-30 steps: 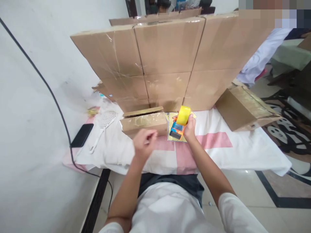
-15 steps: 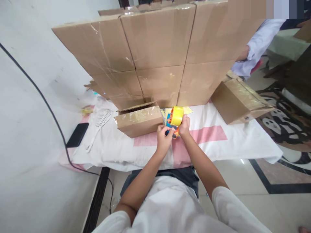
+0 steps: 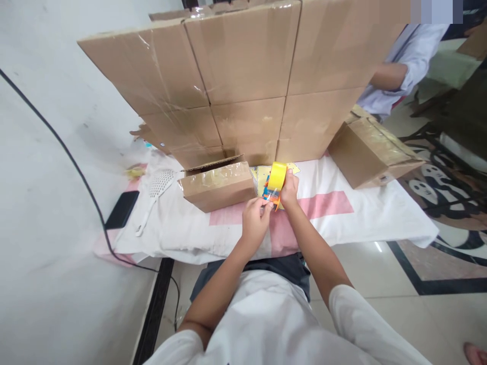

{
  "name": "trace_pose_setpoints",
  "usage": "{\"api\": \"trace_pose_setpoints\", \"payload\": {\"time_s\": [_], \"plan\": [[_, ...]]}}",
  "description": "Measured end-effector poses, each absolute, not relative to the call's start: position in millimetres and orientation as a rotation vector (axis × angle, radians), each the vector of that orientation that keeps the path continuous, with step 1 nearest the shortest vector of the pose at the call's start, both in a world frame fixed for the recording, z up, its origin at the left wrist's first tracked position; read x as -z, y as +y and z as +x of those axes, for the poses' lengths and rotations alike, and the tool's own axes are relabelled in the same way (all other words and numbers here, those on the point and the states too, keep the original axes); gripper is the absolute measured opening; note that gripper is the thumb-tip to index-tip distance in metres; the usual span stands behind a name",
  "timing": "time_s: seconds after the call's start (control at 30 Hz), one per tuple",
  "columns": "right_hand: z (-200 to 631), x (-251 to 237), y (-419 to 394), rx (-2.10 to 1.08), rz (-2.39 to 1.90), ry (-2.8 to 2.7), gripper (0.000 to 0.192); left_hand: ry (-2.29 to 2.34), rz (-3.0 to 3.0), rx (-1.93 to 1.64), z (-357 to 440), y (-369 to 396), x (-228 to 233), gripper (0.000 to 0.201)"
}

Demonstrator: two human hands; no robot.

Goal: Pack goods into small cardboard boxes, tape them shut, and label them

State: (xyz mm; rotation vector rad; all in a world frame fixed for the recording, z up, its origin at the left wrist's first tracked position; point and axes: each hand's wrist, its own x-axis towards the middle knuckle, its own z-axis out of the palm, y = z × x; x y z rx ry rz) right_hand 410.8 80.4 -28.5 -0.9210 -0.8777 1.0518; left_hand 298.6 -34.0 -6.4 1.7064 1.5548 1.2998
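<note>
An orange-and-blue plastic tape dispenser with a broad yellow roll of tape is being held over a yellow printed sheet. Its side is being gripped by the curled right hand, presumably so that the body is being steadied. Its front edge is being pinched between the thumb and fingertips of the left hand, apparently where tape is being fed out; the film itself cannot be made out clearly.

Just to the left, a small brown cardboard box is being supported on a white-and-pink cloth, a top flap being raised; its contents are being hidden by the front wall. At the right, a brown cardboard carton is being covered on top by glossy tape, so its contents are being concealed too.
</note>
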Motion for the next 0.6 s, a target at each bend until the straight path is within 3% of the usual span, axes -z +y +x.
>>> {"api": "trace_pose_setpoints", "payload": {"time_s": [0.27,0.6], "plan": [[416.4,20.4,83.7,-0.949,-0.929,-0.783,0.056,1.269,1.233,-1.159,295.7,-31.6,21.8,0.014],[436.0,23.7,101.3,-1.044,-0.896,-0.588,0.050,1.281,1.214,-1.040,289.9,-46.4,32.3,0.020]]}}
